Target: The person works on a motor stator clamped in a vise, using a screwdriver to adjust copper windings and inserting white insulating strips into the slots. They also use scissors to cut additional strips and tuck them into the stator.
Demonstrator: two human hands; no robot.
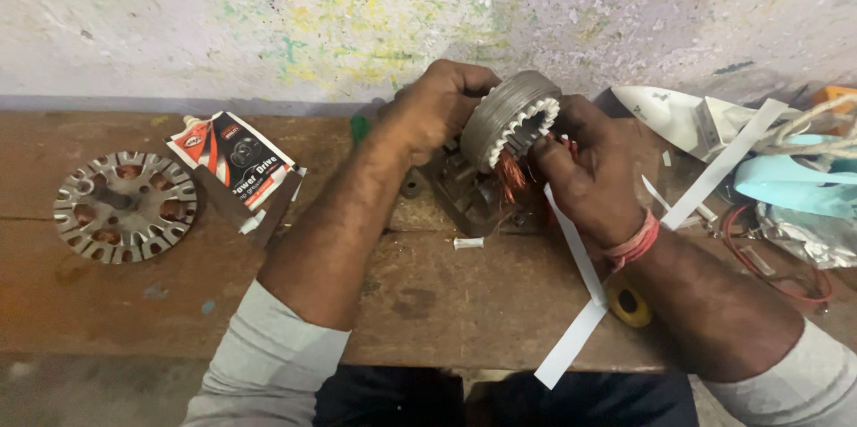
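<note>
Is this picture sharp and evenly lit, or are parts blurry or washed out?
Head view: light is soft and even, no hard shadows; the wall looks pale and washed out; the stator between the left hand and right hand is slightly soft; edges bend a little.

Wall (268, 8) at 12 o'clock: rough plaster, whitish-grey, blotched with yellow and green paint flecks; a lilac band is seen along its base. Worktop (446, 293): worn brown wooden boards, stained and scuffed, spanning 9 to 3 o'clock. Floor (80, 391) at 7 o'clock: grey, dusty, seen below the worktop's front edge. Light: dim and even; no window is seen.
</note>
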